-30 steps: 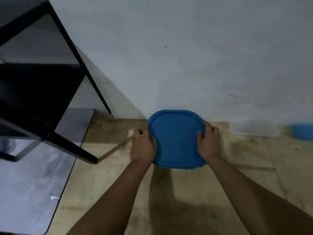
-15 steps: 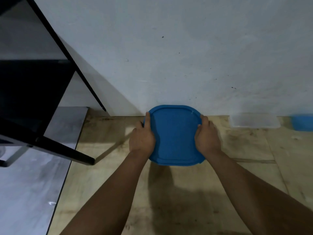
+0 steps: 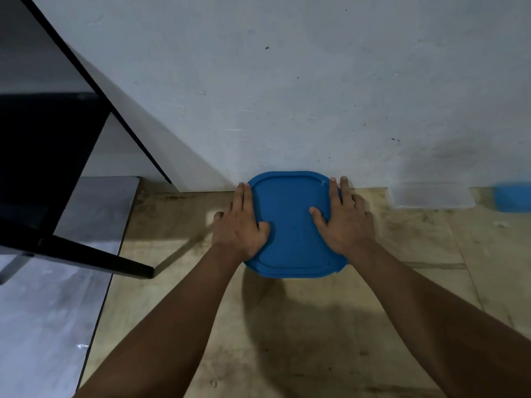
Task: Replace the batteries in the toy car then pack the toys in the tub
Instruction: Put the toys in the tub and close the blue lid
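A tub with a blue rounded-square lid (image 3: pixel 291 222) stands on the wooden floor against the white wall. My left hand (image 3: pixel 240 224) lies flat along the lid's left edge, fingers straight, thumb on the lid. On the lid's right side my right hand (image 3: pixel 343 219) presses flat, fingers straight and pointing to the wall. The tub's body and whatever is inside it are hidden under the lid. No toy car or batteries are in view.
A black metal shelf frame (image 3: pixel 94 259) stands at the left over a grey floor patch. A clear plastic container (image 3: pixel 431 196) and a blue object (image 3: pixel 514 196) sit by the wall at the right. Plywood floor (image 3: pixel 287 340) stretches toward me.
Both hands went from gripping the lid's sides with curled fingers to lying flat on top of it. The tub now sits closer to the wall.
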